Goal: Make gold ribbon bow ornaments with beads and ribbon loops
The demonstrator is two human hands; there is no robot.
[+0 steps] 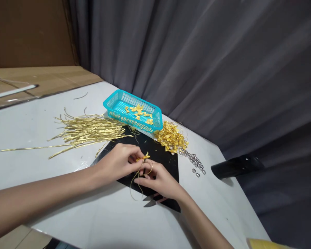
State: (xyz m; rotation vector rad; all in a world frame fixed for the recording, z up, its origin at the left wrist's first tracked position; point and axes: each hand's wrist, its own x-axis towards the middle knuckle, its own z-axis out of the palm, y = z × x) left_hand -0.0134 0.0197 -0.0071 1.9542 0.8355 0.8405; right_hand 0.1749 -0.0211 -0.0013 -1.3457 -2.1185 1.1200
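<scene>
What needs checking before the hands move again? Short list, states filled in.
1. Left hand has its grip on the yellow ribbon piece: ok, pinched between thumb and fingers.
2. Right hand has its grip on the thin gold cord: cannot tell, its fingers overlap the strands.
3. Scissors shut and away from the hands: not ok, blades parted, lying just below the right hand.
4. Blue basket upright: ok, yellow pieces inside.
5. Gold strands neatly bundled: not ok, some stray out to the left.
6. Silver beads all together: not ok, a couple lie apart.
</scene>
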